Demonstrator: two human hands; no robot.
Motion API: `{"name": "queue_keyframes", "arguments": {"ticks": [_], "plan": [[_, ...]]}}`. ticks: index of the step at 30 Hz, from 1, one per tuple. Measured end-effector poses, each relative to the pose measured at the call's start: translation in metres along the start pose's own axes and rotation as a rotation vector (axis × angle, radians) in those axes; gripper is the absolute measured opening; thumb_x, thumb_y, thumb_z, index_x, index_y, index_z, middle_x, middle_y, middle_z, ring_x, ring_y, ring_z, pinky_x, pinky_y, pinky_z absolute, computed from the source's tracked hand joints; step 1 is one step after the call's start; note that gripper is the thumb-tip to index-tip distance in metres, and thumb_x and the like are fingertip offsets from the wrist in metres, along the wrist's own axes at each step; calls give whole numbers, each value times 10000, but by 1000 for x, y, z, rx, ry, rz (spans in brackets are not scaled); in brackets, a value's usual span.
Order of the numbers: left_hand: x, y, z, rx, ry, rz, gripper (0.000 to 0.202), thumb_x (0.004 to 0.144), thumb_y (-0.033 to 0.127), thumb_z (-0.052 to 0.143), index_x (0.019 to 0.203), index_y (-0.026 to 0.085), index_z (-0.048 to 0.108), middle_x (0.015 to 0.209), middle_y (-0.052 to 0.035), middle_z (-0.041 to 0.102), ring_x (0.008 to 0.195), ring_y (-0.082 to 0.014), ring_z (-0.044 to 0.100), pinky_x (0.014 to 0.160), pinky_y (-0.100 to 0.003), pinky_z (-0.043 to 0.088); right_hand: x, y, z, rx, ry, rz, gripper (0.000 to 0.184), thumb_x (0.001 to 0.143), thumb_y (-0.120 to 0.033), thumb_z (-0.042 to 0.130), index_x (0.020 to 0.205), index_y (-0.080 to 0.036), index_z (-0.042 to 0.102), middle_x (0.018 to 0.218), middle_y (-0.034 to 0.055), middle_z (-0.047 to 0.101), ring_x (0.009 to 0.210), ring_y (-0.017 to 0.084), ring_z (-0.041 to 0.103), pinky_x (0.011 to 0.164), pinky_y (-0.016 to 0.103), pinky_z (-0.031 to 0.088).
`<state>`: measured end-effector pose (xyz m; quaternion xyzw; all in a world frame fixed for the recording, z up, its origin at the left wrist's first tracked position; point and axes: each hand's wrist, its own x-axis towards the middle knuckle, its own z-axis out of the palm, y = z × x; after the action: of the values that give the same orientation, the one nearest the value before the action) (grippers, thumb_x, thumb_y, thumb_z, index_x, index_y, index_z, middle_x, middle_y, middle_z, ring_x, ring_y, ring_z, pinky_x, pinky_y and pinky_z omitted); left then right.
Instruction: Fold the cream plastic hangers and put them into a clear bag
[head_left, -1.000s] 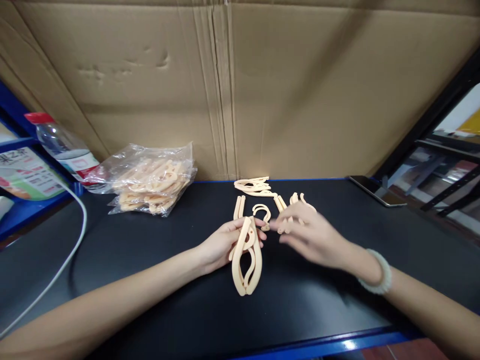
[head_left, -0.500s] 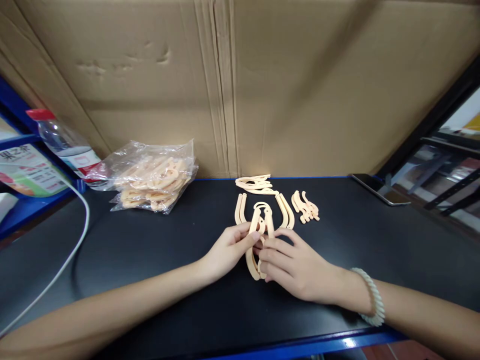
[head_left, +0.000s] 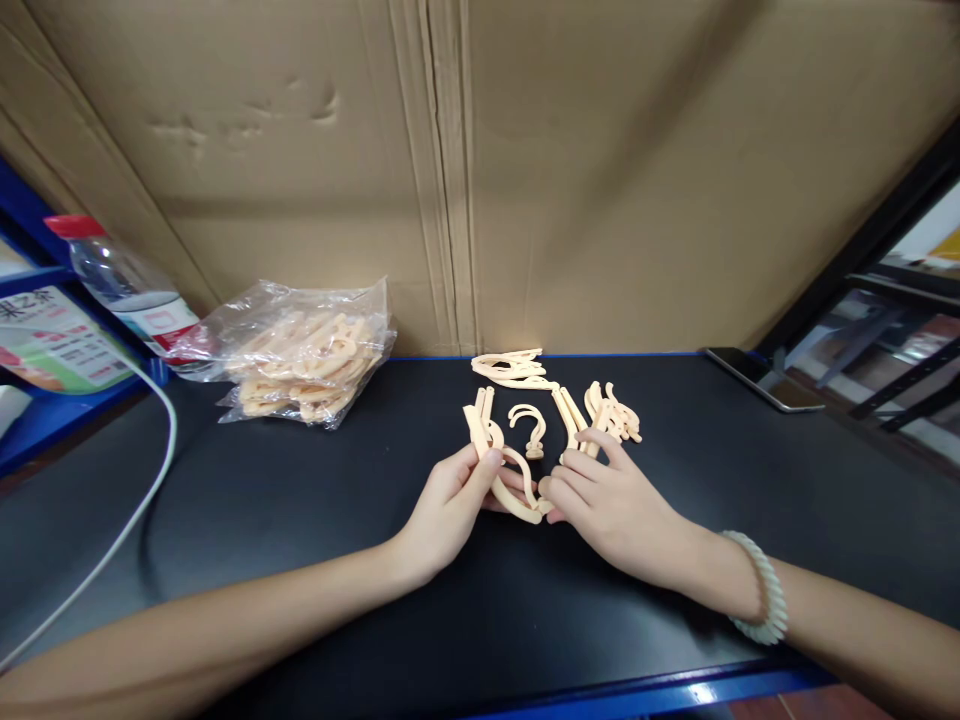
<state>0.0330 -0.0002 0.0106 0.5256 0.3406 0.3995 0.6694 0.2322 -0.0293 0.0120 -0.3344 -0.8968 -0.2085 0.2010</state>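
Both my hands meet over a black table (head_left: 300,540). My left hand (head_left: 450,505) pinches a cream plastic hanger piece (head_left: 504,470) between thumb and fingers. The piece's lower end sits at the fingertips of my right hand (head_left: 607,500), whose fingers are curled on it. A cream hook (head_left: 528,428) lies just beyond the hands. Two straight cream arms (head_left: 570,418) lie to its right, and a small heap of hooks (head_left: 615,415) lies past my right fingers. More flat cream parts (head_left: 510,368) are stacked by the cardboard wall.
A clear plastic bag of cream parts (head_left: 300,365) lies at the back left. A water bottle (head_left: 124,285) with a red cap stands on the blue shelf, a white cable (head_left: 112,540) crosses the table's left side, and a phone (head_left: 757,375) lies at the back right.
The hands have tilted the cream piece to the left and parted slightly. The hook that was at the piece's top half a second ago now lies alone on the table.
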Motion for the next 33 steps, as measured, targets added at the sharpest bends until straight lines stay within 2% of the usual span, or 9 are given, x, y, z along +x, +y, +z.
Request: {"name": "queue_keyframes", "arguments": {"ticks": [5, 10, 24, 28, 30, 33], "plan": [[0, -1, -1, -15, -14, -5, 448, 812, 537, 652, 898, 99, 619, 740, -96, 749, 694, -237, 731, 654, -323, 589, 1, 3, -5, 8, 65, -82, 292, 989, -135, 392, 756, -155, 566, 655, -1, 547, 672, 150, 463, 874, 373, 346], [0, -2, -2, -33, -55, -11, 434, 815, 525, 655, 910, 105, 601, 748, -94, 749, 701, -233, 732, 671, -325, 589, 0, 8, -6, 44, 69, -147, 263, 975, -86, 392, 798, -158, 572, 632, -22, 521, 645, 138, 442, 845, 346, 334], [-1, -3, -2, -54, -99, -3, 420, 831, 515, 642, 931, 111, 587, 760, -97, 752, 706, -230, 734, 705, -339, 590, -3, 14, -3, 103, 51, -186, 279, 987, -95, 367, 795, -165, 556, 631, -26, 524, 645, 133, 421, 824, 340, 315], [0, -4, -3, -75, -57, -46, 435, 836, 541, 622, 911, 114, 597, 741, -96, 749, 686, -234, 734, 671, -340, 593, -2, 17, -7, 38, 86, -235, 269, 971, -70, 390, 774, -157, 551, 613, -25, 521, 621, 136, 428, 713, 320, 292], [1, -4, -3, -90, -36, -60, 430, 851, 545, 599, 897, 118, 597, 728, -92, 745, 677, -242, 735, 661, -351, 594, -4, 24, -10, 47, 104, -203, 263, 979, -78, 389, 783, -165, 541, 650, -23, 565, 635, 133, 462, 704, 323, 273], [1, -5, -3, -89, -35, -52, 426, 856, 538, 598, 907, 116, 598, 724, -82, 738, 696, -256, 739, 690, -376, 594, -6, 40, -12, 143, 150, -23, 193, 1000, -156, 424, 841, -179, 529, 759, -14, 633, 707, 131, 528, 825, 358, 274]]}}
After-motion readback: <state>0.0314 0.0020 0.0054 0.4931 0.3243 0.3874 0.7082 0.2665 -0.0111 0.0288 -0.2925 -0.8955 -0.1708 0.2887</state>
